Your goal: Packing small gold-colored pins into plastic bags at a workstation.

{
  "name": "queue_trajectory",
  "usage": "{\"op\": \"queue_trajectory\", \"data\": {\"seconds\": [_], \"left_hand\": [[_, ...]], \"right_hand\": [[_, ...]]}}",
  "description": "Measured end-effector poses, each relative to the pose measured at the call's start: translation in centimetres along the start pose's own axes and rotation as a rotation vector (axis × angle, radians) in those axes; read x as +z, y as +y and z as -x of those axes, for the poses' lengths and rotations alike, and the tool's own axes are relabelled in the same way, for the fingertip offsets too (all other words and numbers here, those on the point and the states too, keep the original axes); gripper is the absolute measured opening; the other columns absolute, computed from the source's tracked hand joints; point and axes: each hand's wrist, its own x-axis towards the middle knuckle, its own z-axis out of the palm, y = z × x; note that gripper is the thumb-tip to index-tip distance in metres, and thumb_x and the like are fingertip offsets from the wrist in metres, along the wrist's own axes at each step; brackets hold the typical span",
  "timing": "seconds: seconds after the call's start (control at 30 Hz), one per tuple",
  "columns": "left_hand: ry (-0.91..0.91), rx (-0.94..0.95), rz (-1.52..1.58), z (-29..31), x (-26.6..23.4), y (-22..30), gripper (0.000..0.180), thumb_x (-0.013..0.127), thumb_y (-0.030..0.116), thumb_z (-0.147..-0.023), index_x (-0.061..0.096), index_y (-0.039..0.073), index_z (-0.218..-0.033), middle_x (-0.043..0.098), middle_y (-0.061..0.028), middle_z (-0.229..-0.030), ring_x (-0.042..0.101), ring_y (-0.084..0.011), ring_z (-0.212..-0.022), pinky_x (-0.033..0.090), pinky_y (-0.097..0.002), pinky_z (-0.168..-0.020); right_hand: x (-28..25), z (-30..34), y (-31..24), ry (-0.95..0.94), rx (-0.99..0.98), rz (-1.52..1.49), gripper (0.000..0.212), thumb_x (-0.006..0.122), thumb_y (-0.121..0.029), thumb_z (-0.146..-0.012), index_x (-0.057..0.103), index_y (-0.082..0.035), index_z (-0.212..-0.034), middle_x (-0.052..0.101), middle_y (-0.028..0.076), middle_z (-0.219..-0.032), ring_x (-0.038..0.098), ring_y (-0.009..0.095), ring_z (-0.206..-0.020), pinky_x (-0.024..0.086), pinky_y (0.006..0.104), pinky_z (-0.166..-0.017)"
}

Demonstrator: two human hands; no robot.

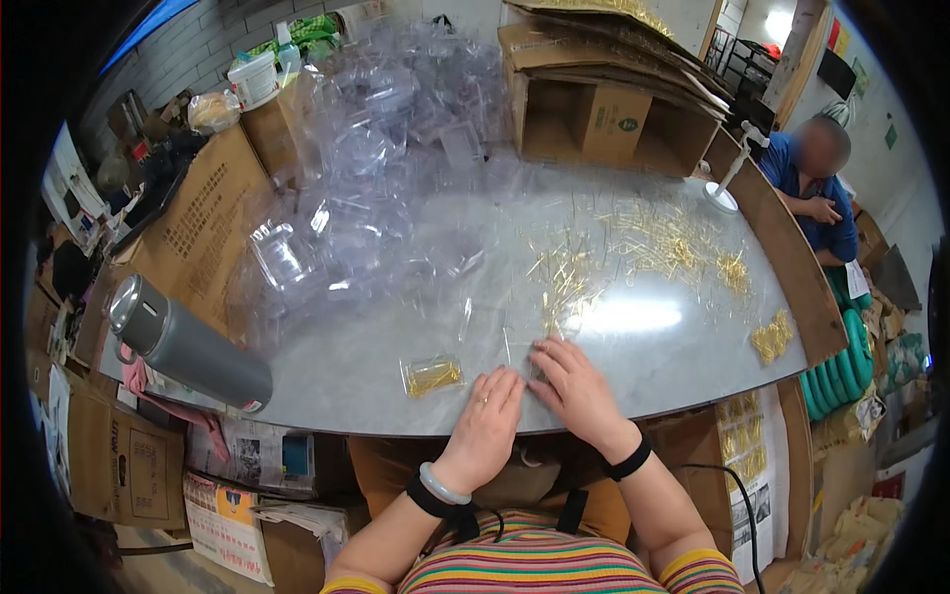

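Observation:
My left hand [487,414] lies palm down near the front edge of the grey table, fingers stretched out. Close beside it, my right hand [576,392] reaches forward with its fingers extended and slightly bent; what lies beneath its fingertips is hard to make out. Just left of my left hand sits a small clear plastic box [432,376] holding thin gold-coloured pins. A loose pile of similar gold pins [562,287] spreads out beyond my right fingertips. More gold pins [678,252] are scattered farther right, and a tight bunch [771,338] rests near the right edge.
A large heap of clear plastic boxes [366,178] covers the back left. At the left edge leans a grey thermos bottle [193,342]. Cardboard boxes [614,124] stand at the back; a cardboard strip [792,262] borders the right side, near a white stand [722,195]. A person [816,188] in blue is beyond.

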Motion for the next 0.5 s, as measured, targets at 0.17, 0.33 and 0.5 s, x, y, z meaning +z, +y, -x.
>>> {"op": "queue_trajectory", "data": {"seconds": [0.17,0.33,0.5], "left_hand": [[-0.015,-0.102,0.388,-0.3,-1.0,0.9,0.038,0.054,-0.005,-0.087,0.05,-0.005,-0.125,0.045,-0.025,-0.136,0.046,-0.0443,-0.127,0.041,-0.0475,-0.106],[0.124,-0.141,0.266,0.0,-0.8,0.7,0.034,0.056,-0.006,-0.084,0.052,-0.003,-0.118,0.048,-0.0239,-0.122,0.05,-0.0439,-0.116,0.045,-0.0469,-0.099],[0.053,-0.091,0.097,-1.0,-0.3,0.7,0.047,0.059,-0.001,-0.084,0.046,-0.006,-0.129,0.045,-0.0271,-0.134,0.044,-0.045,-0.126,0.039,-0.0497,-0.107]], "right_hand": [[-0.6,0.2,-1.5,0.054,0.018,0.085,0.049,0.065,-0.035,-0.091,0.057,-0.008,-0.131,0.048,0.02,-0.142,0.042,0.041,-0.134,0.036,0.0511,-0.11],[0.3,0.2,0.5,-0.002,0.069,0.209,0.055,0.055,-0.041,-0.097,0.052,-0.006,-0.139,0.043,0.017,-0.15,0.037,0.041,-0.139,0.027,0.0554,-0.115],[0.0,1.1,0.7,0.101,-0.011,0.241,0.052,0.058,-0.037,-0.096,0.053,-0.004,-0.136,0.052,0.017,-0.141,0.046,0.038,-0.134,0.033,0.0539,-0.111]]}}
